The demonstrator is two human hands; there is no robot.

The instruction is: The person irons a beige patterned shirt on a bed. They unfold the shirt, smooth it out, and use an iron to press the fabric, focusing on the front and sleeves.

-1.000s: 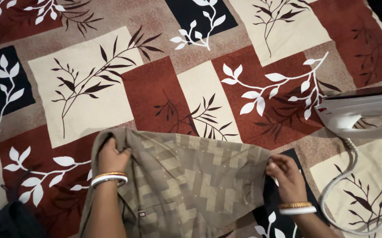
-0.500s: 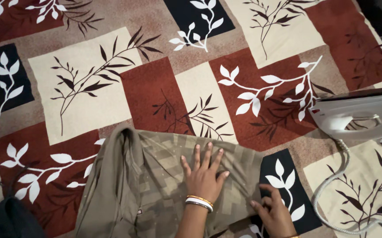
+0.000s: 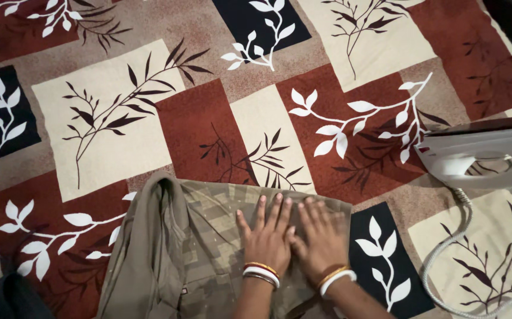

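My left hand (image 3: pixel 266 236) | my right hand (image 3: pixel 321 239) | both open, flat on olive-brown patterned cloth garment (image 3: pixel 209 254) | press evenly toward 12 o'clock | white electric iron (image 3: pixel 480 156) at 3 o'clock

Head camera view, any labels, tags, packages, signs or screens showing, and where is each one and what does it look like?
Label: one small dark rectangular tag with light markings, sewn on the olive patterned garment, lower left of the left hand.
No packages, signs or screens show.
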